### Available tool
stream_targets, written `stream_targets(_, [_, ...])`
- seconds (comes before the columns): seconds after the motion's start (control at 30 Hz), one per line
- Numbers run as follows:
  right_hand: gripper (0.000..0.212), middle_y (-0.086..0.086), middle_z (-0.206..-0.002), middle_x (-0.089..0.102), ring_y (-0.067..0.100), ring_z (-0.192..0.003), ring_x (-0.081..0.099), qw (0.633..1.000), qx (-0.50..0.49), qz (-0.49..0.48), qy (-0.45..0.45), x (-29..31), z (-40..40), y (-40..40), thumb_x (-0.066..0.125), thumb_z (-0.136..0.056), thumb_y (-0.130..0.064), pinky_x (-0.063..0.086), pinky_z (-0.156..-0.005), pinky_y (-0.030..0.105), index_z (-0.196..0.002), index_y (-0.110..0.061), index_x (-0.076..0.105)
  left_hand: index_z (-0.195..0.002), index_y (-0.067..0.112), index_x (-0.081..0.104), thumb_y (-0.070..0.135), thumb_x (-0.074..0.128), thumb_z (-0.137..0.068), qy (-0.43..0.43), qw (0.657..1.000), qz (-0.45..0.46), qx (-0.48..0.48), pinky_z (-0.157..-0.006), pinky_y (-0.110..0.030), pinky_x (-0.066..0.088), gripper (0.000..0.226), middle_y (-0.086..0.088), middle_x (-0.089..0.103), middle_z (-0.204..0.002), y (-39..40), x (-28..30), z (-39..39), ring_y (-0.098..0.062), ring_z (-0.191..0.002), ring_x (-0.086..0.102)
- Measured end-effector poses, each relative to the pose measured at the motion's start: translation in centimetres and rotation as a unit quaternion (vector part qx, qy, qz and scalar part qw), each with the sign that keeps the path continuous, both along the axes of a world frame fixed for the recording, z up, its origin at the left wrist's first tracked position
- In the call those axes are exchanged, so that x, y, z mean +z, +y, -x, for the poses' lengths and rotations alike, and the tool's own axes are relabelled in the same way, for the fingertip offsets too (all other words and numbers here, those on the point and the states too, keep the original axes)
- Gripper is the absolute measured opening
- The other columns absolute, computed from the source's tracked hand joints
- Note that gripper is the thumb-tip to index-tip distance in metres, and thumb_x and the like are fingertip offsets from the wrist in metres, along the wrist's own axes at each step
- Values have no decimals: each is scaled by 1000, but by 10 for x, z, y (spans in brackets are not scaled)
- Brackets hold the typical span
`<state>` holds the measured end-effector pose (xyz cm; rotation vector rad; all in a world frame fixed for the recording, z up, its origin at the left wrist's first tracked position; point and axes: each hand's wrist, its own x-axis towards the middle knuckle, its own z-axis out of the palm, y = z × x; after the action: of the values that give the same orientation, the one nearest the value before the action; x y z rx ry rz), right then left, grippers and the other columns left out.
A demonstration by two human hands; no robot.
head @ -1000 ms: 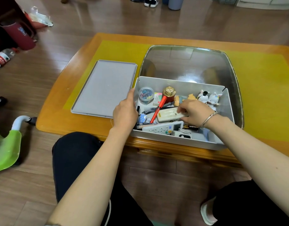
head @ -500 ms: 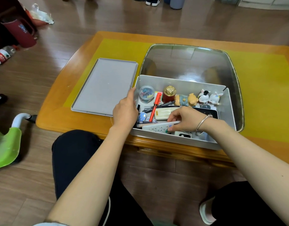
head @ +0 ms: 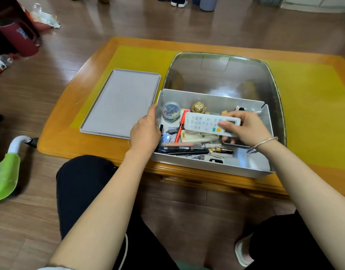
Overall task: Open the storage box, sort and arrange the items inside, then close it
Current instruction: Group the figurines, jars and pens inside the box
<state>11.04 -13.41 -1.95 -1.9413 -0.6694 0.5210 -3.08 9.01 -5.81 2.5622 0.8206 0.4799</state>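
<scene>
On the counter (head: 314,106), near edge, the grey storage box (head: 210,168) sits open; its lid (head: 121,103) lies flat just beside it at 9 o'clock, not touching the contents.

Change noted: half a second back the white remote (head: 206,123) lay along the near wall of the box under the right hand's fingers. It is now lifted clear and held level above the middle of the box, buttons up. The space it left at 6 o'clock shows pens (head: 185,150), a gold-tipped pen and small labelled packets that it partly covered before.

Right hand (head: 245,127): thumb on top of the remote's display end, fingers curled beneath, a firm pinch. Bracelet at the wrist.

Left hand (head: 146,131): resting against the box's left wall at 9 o'clock, thumb along the outer rim, fingers curled over the edge, gripping the wall (same position as before; it appears to steady the box).

Other contents in view: clear tub of coloured clips (head: 170,112) at 11 o'clock, gold-capped jar (head: 198,107) at 12, red pen (head: 180,127) lying diagonally, cream case (head: 195,136) under the remote. Figurines at 1 o'clock are mostly hidden by the hand.

Judgement: sorting is under way, early. The largest item is out of the pile, so the loose pens can likely be gathered next. Lid remains off; closing is not yet due.
</scene>
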Motion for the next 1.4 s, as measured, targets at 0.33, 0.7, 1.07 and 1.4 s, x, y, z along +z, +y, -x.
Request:
stream_targets(0.33, [14, 9, -96, 68, 16, -54, 68, 991, -129, -34, 3, -8, -12, -41, 55, -93, -10, 54, -43, 24, -104, -17, 61, -138, 16, 42, 17, 63, -85, -12, 995, -94, -7, -100, -42, 31, 57, -9, 41, -142, -3, 10, -1, -28, -131, 31])
stream_targets(0.7, [19, 13, -97, 63, 9, -50, 64, 975, -196, -107, -22, -7, 1, -68, 47, -95, 1, 52, -45, 20, -112, -1, 54, -110, 26, 63, 48, 71, -80, 180, 910, 155, -339, -72, -22, 45, 38, 11, 59, -94, -67, 25, -39, -7, -86, 55])
stream_targets(1.07, [20, 0, -97, 67, 6, -63, 68, 967, -210, -99, -105, -30, 2, -70, 55, -93, -9, 52, -49, 17, -104, -25, 55, -121, 25, 59, 28, 72, -83, 355, 838, 158, -382, -78, -25, 44, 41, 13, 57, -94, -71, 29, -63, -4, -83, 53])
stream_targets(1.4, [18, 2, -99, 66, -1, -63, 64, 966, -208, -84, -132, -32, 4, -68, 53, -94, -11, 48, -49, 11, -105, -24, 54, -130, 32, 55, 19, 70, -81, 295, 852, 169, -398, -87, -25, 48, 53, 8, 60, -118, -74, 24, -56, -10, -99, 58])
